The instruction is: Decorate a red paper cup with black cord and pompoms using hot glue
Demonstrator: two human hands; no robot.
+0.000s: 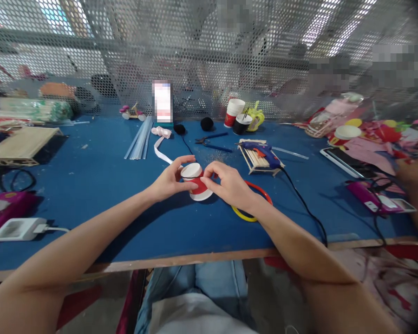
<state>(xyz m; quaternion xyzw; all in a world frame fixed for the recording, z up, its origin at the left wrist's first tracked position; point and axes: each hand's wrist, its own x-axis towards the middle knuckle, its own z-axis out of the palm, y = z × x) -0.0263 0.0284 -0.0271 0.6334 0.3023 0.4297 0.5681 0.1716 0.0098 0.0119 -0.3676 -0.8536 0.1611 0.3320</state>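
My left hand [172, 181] wraps round a red and white paper cup [199, 186] held tilted above the blue table, its fingers and thumb on either side. A thin black yarn [191, 177] lies across the cup near its white end, and my right hand [226, 183] pinches at that yarn by the cup's right side. Behind the hands, a black ball of yarn [179, 129] trails a strand toward the cup. A white ribbon [160, 150] runs from its roll to behind my left hand. Under my right wrist lies a red and yellow ring [245, 214].
A blue glue gun [261, 150] rests on a small wooden stick rack [252, 162], its cable running to the front edge. Pliers [214, 141], clear glue sticks [139, 139], stacked cups [234, 111] and a phone [163, 104] stand farther back. Another person's arm [416, 185] shows at right.
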